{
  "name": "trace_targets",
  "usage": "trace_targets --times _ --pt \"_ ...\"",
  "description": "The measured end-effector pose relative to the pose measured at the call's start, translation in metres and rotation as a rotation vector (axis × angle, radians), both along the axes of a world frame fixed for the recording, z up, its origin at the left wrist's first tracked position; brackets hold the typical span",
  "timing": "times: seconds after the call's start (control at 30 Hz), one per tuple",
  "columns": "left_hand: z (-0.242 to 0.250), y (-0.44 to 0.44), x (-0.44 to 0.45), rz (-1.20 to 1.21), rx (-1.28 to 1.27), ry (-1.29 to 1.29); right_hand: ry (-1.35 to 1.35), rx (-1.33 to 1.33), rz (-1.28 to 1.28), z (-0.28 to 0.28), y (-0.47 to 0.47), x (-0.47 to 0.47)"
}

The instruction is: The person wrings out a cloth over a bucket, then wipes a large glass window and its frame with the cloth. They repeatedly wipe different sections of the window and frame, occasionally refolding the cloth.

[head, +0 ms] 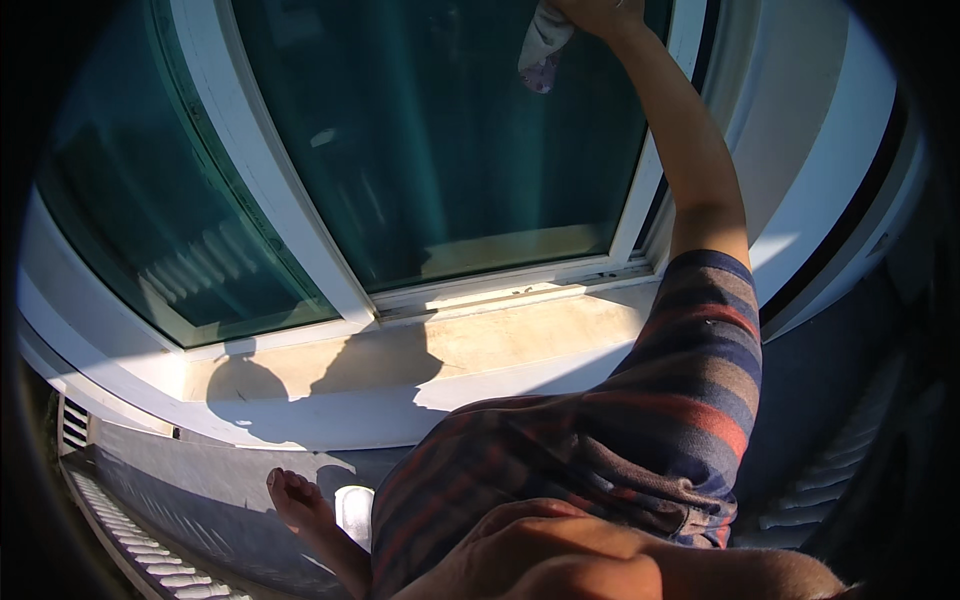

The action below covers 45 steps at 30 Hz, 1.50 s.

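At the top edge of the view my right hand (600,13), partly cut off, grips a white cloth (546,37) with a purplish patterned end. The cloth hangs down in front of the dark glass pane (465,150) of a white-framed window. My right arm is stretched up along the pane's right side. Low on the left, my left hand (300,499) is held beside my body with its fingers curled and nothing visible in it. A white rounded object (354,516) shows just behind the left wrist, partly hidden by my body and too little seen to name.
Below the pane run the window track (517,291) and a sunlit sill (495,337), crossed by shadows. To the left is a second glass pane (150,225) behind a white upright frame (262,150). A white balustrade (150,551) borders the grey floor (217,502) at lower left.
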<state>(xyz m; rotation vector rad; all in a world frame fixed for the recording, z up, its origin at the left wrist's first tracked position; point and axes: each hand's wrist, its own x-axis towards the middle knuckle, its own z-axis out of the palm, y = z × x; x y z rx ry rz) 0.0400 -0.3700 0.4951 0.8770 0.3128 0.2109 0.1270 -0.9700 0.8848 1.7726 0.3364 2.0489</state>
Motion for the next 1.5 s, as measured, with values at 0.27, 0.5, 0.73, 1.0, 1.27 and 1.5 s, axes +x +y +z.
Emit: trace_targets --times 0.27,0.5,0.73,1.0,1.27,1.5 --pt "0.005 -0.048 0.029 -0.242 -0.034 -0.115 -0.026 0.201 0.076 -0.036 -0.019 0.009" --pt "0.007 -0.073 0.049 -0.366 0.037 -0.204 0.705 -0.223 -0.006 -0.302 0.027 -0.029" --pt "0.006 -0.149 0.07 -0.73 0.401 -0.371 1.176 0.631 0.491 -0.288 0.062 -0.065" --pt "-0.001 -0.244 0.088 -1.254 -0.2 -0.362 1.14 0.816 1.109 -0.332 0.202 -0.049" --pt "-0.027 -0.228 0.081 -1.277 -0.011 -0.204 1.715 0.922 1.324 -0.364 0.094 -0.065" --pt "-0.058 -0.128 0.097 -0.979 -0.067 -0.132 0.037 1.407 0.486 -0.334 -0.062 -0.077"
